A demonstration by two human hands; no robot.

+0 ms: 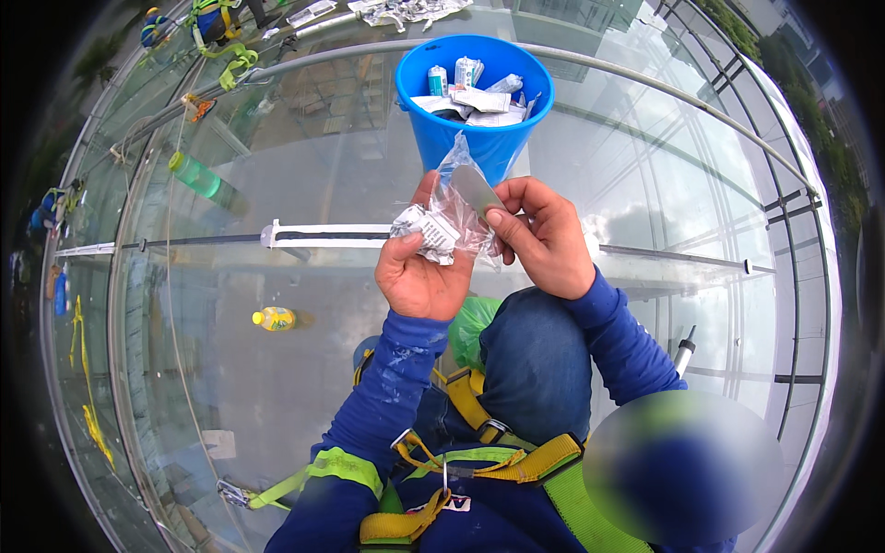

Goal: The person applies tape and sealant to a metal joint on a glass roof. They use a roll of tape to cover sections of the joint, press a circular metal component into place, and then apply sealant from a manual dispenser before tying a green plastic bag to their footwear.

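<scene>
My left hand (422, 281) is closed, palm up, around a crumpled printed paper (429, 230) and part of a clear plastic bag (454, 180). Between the thumb and fingers of my right hand (546, 235) is a thin, flat grey scraper blade (475, 191), which presses against the plastic. Whether the blade has a handle is hidden by my fingers. Just beyond both hands stands a blue bucket (505, 146). Inside it lie crumpled papers (493, 100) and several sausage-like sealant packs (466, 72).
Underfoot are glass panels with a white-taped joint (327, 235). A green bottle (195, 177) and a yellow bottle (274, 319) are to the left; a caulking gun (684, 352) is at right. A metal pipe (636, 72) crosses beyond. Workers (217, 20) are at far left.
</scene>
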